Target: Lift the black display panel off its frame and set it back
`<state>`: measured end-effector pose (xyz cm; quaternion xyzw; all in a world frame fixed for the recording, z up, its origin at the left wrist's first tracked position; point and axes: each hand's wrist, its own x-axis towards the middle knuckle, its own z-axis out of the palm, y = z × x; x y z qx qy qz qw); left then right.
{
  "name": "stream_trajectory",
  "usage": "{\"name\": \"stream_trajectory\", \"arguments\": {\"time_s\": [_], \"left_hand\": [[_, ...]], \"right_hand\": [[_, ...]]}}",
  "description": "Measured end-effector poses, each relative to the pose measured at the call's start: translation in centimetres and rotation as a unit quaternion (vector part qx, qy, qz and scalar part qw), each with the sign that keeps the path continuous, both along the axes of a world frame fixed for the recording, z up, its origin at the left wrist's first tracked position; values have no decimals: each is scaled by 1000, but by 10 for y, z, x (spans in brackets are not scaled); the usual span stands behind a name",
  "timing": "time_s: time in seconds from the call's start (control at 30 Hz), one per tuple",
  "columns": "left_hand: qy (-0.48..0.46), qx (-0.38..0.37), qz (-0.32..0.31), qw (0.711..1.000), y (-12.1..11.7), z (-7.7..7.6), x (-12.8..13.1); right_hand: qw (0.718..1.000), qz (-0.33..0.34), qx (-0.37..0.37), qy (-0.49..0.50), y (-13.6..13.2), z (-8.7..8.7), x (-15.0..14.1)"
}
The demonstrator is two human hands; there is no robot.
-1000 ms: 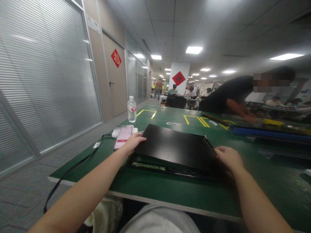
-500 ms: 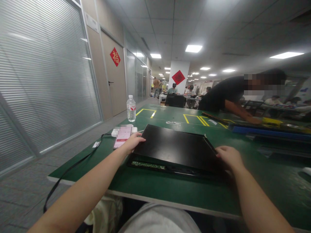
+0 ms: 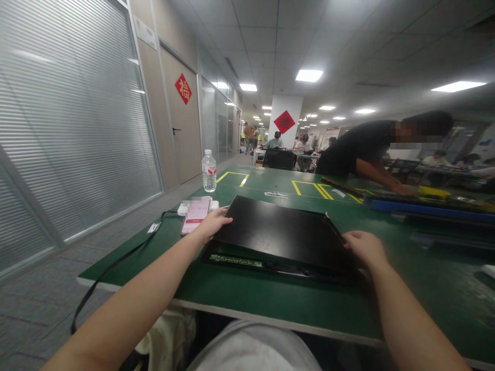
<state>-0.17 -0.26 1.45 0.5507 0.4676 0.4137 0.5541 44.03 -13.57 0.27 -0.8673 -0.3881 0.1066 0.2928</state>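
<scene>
A black, glossy LCD screen panel (image 3: 282, 226) is held by its two side edges over the green table. Its near edge is lifted off a dark frame (image 3: 286, 269) lying beneath it, whose near strip shows a green circuit board (image 3: 235, 260). On the left edge my left hand (image 3: 214, 223) is closed, thumb on top and the other fingers mostly hidden. Around the right edge my right hand (image 3: 365, 247) is closed, with its fingertips partly out of sight. The panel covers most of the frame.
Beside my left hand lie a phone (image 3: 196, 215) and a white item with a black cable (image 3: 112, 268). A water bottle (image 3: 209, 172) stands at the far left. Across the table a person in black (image 3: 356, 141) bends over a long blue-edged part (image 3: 429, 210).
My hands keep their hold on the screen panel, which has barely moved. Across the table, the other person's arms have shifted slightly.
</scene>
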Motion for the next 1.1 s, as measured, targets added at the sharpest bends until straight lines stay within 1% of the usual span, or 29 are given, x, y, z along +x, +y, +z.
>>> {"name": "stream_trajectory", "arguments": {"time_s": [0.1,0.2,0.27,0.33,0.43,0.5,0.7,0.77,0.87,1.03,1.1], "left_hand": [[-8,8,-1,1000,1,-1,-1],[-7,33,-4,999,3,-2,-2],[15,50,-5,999,4,-3,-3],[62,77,-1,995,6,-3,-5],[156,145,24,977,7,-3,-8],[200,183,30,962,7,-3,-9],[295,243,-3,924,11,-8,-10],[304,254,5,918,14,-11,-10],[295,252,21,921,16,-13,-10],[302,266,19,915,15,-14,-10],[296,264,19,918,15,-14,-10]], "right_hand": [[1000,2,1,-4,0,1,0],[1000,2,-7,-1,-1,4,-3],[1000,1,-10,-3,-2,5,-4],[1000,2,-9,-6,-2,4,-4],[1000,1,2,-2,-2,2,-2],[1000,0,11,3,0,-1,0],[1000,5,13,9,3,-4,6],[1000,4,19,10,4,-5,7],[1000,3,18,11,3,-5,7],[1000,0,9,10,1,-2,3],[1000,4,15,14,1,-1,1]]}}
